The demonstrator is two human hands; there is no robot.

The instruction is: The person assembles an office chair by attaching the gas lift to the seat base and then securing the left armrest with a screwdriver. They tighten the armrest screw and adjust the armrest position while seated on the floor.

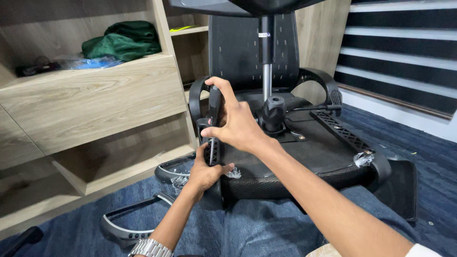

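Screwdriver: upright, black-handled with a red band, its thin shaft running down to the left armrest bracket of the upturned chair seat; it stands just left of picture centre, between the two hands.
Shelving: pale wooden unit on the far left, with a green cloth bundle and a clear plastic bag lying on its upper ledge.
Chair leg piece: grey and black curved part lying on the blue carpet at lower left, near the left forearm.
Wristwatch: metal-link band on the left wrist, at the bottom edge.
Left hand: raised from below, fingers closed around the lower end of the screwdriver shaft and the bracket there, thumb pointing right; whether it presses on the tip itself I cannot tell.
Left armrest: black loop behind the screwdriver, fixed at the seat's left side.
Right hand: comes in from lower right, fingers clamped around the screwdriver handle, thumb arched over its top.
Chair seat: black, lying underside up on the person's lap, mesh edge facing the camera.
Gas cylinder: black and silver column rising from the middle of the seat, with a black knob at its base.
Right armrest: black loop on the seat's far right side, well apart from both hands.
Plastic scrap: crumpled clear wrap at the seat's right corner.
Window blind: dark and white striped, upper right.
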